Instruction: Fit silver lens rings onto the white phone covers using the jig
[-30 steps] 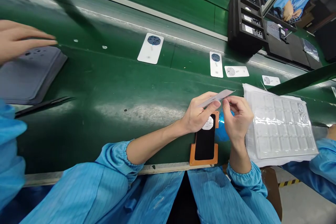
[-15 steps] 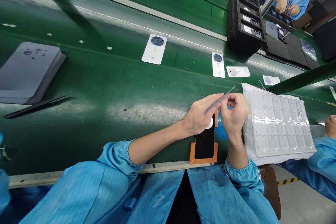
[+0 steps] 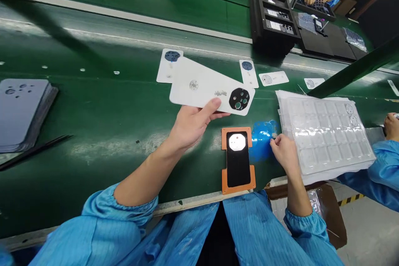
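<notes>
Taking the orange fixture (image 3: 238, 188) as reference: well to its left, a stack of grey panels (image 3: 18, 112), with black tweezers (image 3: 35, 150) nearer the bench edge. Left hand (image 3: 198, 122), left of and beyond the fixture, grips a white panel (image 3: 204, 83) by its near long edge, thumb on the printed face, fingers beneath. Panel is held just beyond the fixture's far end; long axis runs roughly left to right, dipping slightly rightward, black camera-cutout end pointing right, plain end left. Immediately right of the fixture, blue film (image 3: 261, 139); at the film's right edge, right hand (image 3: 286, 153), fingers curled and tips together, anything between them not discernible. Farther right of the fixture, a clear compartment tray (image 3: 332, 146).
</notes>
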`<state>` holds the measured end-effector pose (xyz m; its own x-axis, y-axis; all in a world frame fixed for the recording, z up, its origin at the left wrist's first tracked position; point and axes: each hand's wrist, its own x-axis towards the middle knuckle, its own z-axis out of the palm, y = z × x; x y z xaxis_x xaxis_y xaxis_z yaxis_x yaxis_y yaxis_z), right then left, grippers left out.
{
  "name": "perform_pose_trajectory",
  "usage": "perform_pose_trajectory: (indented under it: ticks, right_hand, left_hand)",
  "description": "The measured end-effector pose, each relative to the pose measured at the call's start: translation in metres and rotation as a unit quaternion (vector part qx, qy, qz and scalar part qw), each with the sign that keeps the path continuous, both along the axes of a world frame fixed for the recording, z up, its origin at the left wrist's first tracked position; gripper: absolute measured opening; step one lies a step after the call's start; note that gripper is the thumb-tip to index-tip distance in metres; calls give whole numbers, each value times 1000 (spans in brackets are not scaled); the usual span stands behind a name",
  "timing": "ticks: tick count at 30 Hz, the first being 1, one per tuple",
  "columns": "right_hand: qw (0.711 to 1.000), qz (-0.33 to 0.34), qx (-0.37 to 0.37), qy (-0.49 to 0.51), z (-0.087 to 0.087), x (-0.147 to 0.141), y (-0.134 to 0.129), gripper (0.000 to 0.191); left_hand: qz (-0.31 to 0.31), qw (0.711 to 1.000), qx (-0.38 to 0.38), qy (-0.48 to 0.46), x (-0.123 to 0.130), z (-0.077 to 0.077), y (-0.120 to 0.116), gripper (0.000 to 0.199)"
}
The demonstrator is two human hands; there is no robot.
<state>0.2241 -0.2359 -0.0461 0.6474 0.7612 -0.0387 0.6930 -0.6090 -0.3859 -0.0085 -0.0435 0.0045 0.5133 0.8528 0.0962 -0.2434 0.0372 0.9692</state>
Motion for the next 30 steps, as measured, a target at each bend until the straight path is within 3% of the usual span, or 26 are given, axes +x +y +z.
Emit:
perform_pose_trajectory:
  ticks: [2,3,6,9,11,15,21,30]
  right_hand:
    - [999,18,33,-12,12,-3,-5,25]
    - [997,38,64,-7,18,-5,-8,23]
    - [971,181,158,0,33,-16,-11,16]
    - [908,378,174,-43,31,-29,-6,39]
    - [875,446,165,-86,22,-33,-1,50]
    - [853,473,171,-140,5,-35,5,50]
    - [847,480,173,-151,4,-37,4,48]
    - [834,501,151,-175,-3,-35,13,41]
  left_hand:
    - [-27,985,136,106,-14,2,-12,31]
    - [-60,960,222,157,-21,2,-20,28]
    - [-139,832,462,274,-35,-7,-49,36]
    - [-118,724,582,351,-33,-28,-73,44]
    - [-115,692,608,372,-29,-41,-81,44]
    - [-115,676,626,370,-24,-55,-82,42]
    - [-91,646,663,366,-26,-54,-82,35]
    - [-121,656,619,415,-24,-63,-77,38]
